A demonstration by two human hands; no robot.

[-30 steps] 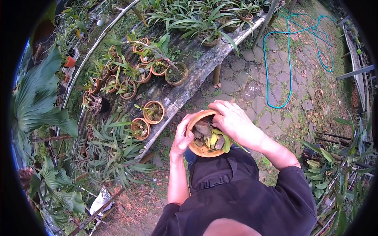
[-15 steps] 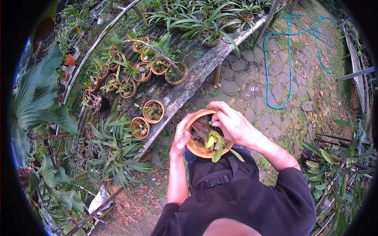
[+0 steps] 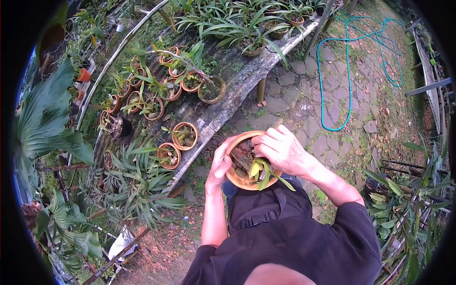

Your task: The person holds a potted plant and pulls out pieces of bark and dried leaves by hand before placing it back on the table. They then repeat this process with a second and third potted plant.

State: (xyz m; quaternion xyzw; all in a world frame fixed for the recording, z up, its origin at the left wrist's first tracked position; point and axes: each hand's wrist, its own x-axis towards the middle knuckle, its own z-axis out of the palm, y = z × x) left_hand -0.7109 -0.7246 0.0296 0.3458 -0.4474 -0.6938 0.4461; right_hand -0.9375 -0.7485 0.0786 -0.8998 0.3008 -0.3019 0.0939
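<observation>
A terracotta pot (image 3: 239,180) is held before the chest, above the paving beside the bench (image 3: 240,88). Its side is gripped by the left hand (image 3: 219,166). The right hand (image 3: 281,150) is curled into it, with the fingers closed on the leafy plant (image 3: 264,174).

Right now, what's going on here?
A person holds a round terracotta pot in front of their chest. The left hand grips its side, while the right hand reaches into it, fingers curled at the base of a small green-leaved plant; whether they grip it is unclear. Beside them, a long weathered bench carries more potted plants.
</observation>
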